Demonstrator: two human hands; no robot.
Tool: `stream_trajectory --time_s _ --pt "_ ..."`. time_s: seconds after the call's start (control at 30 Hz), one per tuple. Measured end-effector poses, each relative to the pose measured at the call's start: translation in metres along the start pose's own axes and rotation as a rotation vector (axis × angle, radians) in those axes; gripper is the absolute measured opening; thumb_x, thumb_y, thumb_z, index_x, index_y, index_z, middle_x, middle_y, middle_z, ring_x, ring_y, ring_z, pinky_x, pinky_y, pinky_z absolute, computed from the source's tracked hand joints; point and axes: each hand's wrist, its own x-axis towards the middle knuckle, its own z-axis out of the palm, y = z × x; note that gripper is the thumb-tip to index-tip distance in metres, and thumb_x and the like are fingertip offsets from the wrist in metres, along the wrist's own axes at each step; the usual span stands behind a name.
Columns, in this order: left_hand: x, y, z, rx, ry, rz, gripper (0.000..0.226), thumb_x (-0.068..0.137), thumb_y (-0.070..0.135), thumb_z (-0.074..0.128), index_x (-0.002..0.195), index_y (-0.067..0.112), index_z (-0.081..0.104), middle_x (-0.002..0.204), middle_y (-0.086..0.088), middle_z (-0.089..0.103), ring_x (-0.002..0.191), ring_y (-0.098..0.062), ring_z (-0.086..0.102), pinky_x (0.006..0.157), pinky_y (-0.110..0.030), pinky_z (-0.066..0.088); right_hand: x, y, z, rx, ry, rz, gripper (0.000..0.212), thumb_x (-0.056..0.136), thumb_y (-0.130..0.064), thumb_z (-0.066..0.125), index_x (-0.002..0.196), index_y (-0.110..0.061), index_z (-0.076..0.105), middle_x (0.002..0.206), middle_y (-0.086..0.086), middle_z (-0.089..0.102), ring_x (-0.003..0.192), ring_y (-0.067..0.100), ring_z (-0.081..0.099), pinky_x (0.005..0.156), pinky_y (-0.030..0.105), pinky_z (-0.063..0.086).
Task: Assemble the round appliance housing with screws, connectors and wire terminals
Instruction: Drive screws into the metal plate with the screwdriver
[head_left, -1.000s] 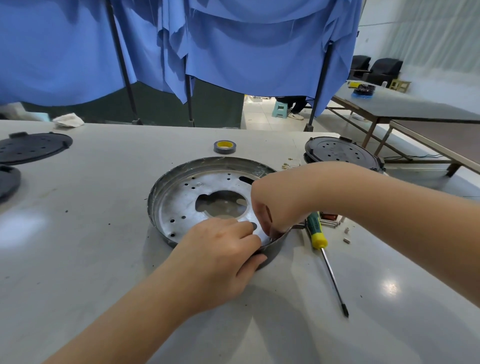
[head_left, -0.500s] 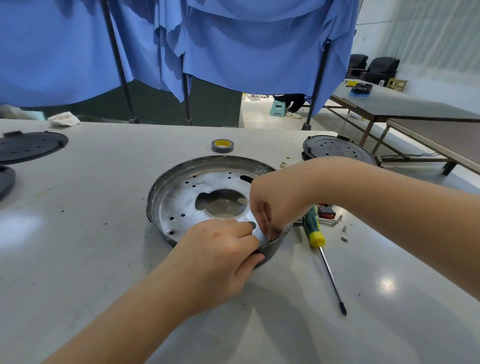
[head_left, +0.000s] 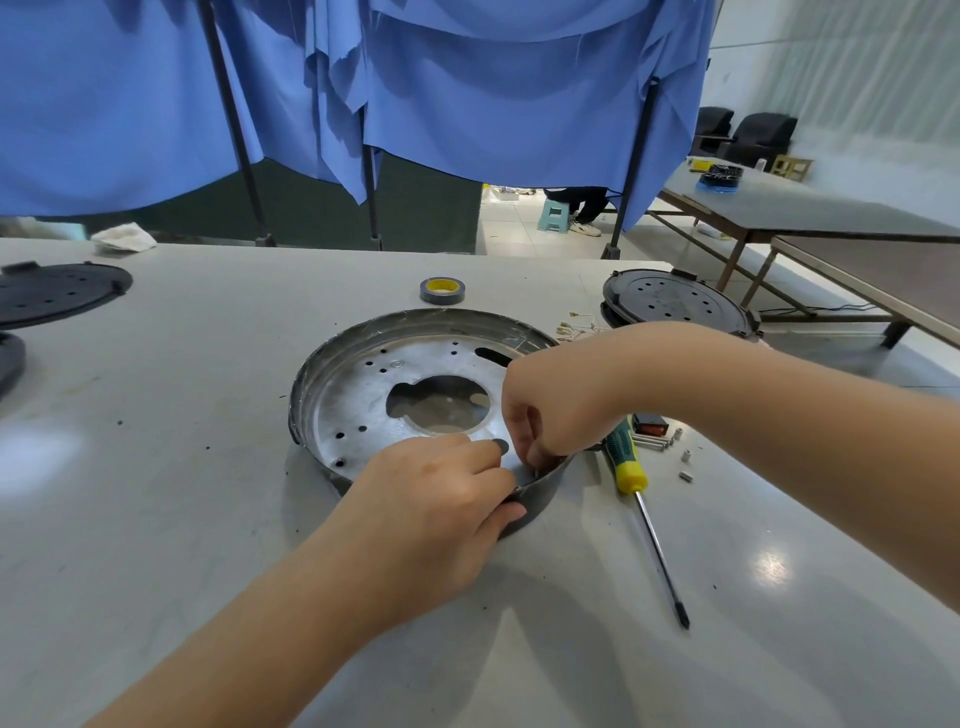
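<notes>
Both forearms are bare to the frame edge, with no sleeves showing. The left hand (head_left: 436, 499) and right hand (head_left: 550, 405) wear no gloves, rings or watch.

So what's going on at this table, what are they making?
A person is working on a round metal housing lying open side up on the table. Both hands are at its near rim: the left hand holds the edge, and the right hand has its fingers curled down just inside the rim, on something too small to make out. A screwdriver lies unused beside the housing, with small loose parts next to it.
</notes>
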Motion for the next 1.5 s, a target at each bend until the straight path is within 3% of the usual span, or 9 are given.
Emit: stream_trajectory --time_s 0.1,0.27,0.37,0.57,0.73,0.93,1.33,1.5 --pt "0.000 0.000 0.000 -0.012 -0.006 0.000 0.027 0.081 0.019 0.073 0.059 0.012 0.059 0.061 0.001 0.052 0.050 -0.021 0.047 0.046 -0.025 0.030 0.003 0.000 0.002 0.004 0.007 0.005 0.010 0.090 -0.024 0.063 0.082 -0.028 0.066 0.077 -0.012 0.062 0.069 0.004 0.054 0.059 0.016 0.044" --pt "0.000 -0.001 -0.001 -0.029 -0.009 -0.004 0.031 0.088 0.026 0.051 0.061 0.014 0.057 0.062 0.003 0.051 0.053 -0.020 0.047 0.043 -0.026 0.034 0.003 0.002 -0.001 0.022 -0.009 0.008 0.013 0.086 -0.023 0.069 0.075 -0.030 0.069 0.079 -0.012 0.067 0.077 0.009 0.062 0.073 0.024 0.053" --pt "0.000 -0.002 -0.001 -0.041 -0.013 -0.008 0.032 0.089 0.027 0.049 0.062 0.013 0.058 0.062 0.002 0.051 0.055 -0.020 0.048 0.043 -0.029 0.037 0.003 0.002 -0.003 0.021 -0.017 0.003 0.016 0.084 -0.020 0.071 0.072 -0.031 0.069 0.079 -0.012 0.070 0.086 0.014 0.067 0.077 0.026 0.054" --pt "0.001 -0.001 -0.001 -0.036 -0.006 -0.015 0.033 0.089 0.027 0.048 0.061 0.013 0.058 0.062 0.003 0.051 0.055 -0.019 0.048 0.042 -0.028 0.038 0.006 0.003 -0.005 0.044 -0.022 0.014 0.002 0.084 -0.021 0.072 0.083 -0.023 0.073 0.089 -0.003 0.073 0.093 0.019 0.068 0.078 0.027 0.054" --pt "0.001 0.003 0.001 -0.024 0.006 -0.010 0.032 0.089 0.026 0.048 0.062 0.014 0.058 0.064 0.002 0.052 0.054 -0.020 0.048 0.042 -0.029 0.037 0.007 0.003 -0.005 0.045 -0.056 0.033 0.011 0.086 -0.021 0.069 0.094 -0.017 0.075 0.097 0.004 0.074 0.096 0.021 0.068 0.084 0.030 0.056" --pt "0.001 0.007 0.002 0.012 0.018 -0.028 0.031 0.088 0.025 0.048 0.061 0.014 0.057 0.062 0.003 0.051 0.052 -0.019 0.046 0.044 -0.025 0.029 0.006 0.003 -0.002 0.022 -0.029 0.027 0.008 0.088 -0.020 0.066 0.092 -0.020 0.074 0.092 -0.001 0.072 0.091 0.018 0.067 0.079 0.027 0.055" --pt "0.001 0.015 0.003 0.030 0.052 -0.039 0.031 0.087 0.025 0.047 0.060 0.014 0.056 0.059 0.002 0.048 0.049 -0.019 0.043 0.042 -0.025 0.028 -0.001 0.004 0.001 0.004 -0.017 0.011 0.003 0.087 -0.023 0.069 0.085 -0.024 0.072 0.089 -0.005 0.072 0.086 0.013 0.066 0.077 0.025 0.054" --pt "0.001 0.015 0.003 0.045 0.050 -0.035 0.030 0.086 0.025 0.048 0.060 0.014 0.057 0.060 0.002 0.048 0.049 -0.019 0.044 0.039 -0.026 0.032 0.001 0.002 0.001 -0.029 -0.001 0.008 0.005 0.087 -0.024 0.069 0.088 -0.023 0.074 0.084 -0.008 0.069 0.075 0.006 0.059 0.065 0.016 0.047"
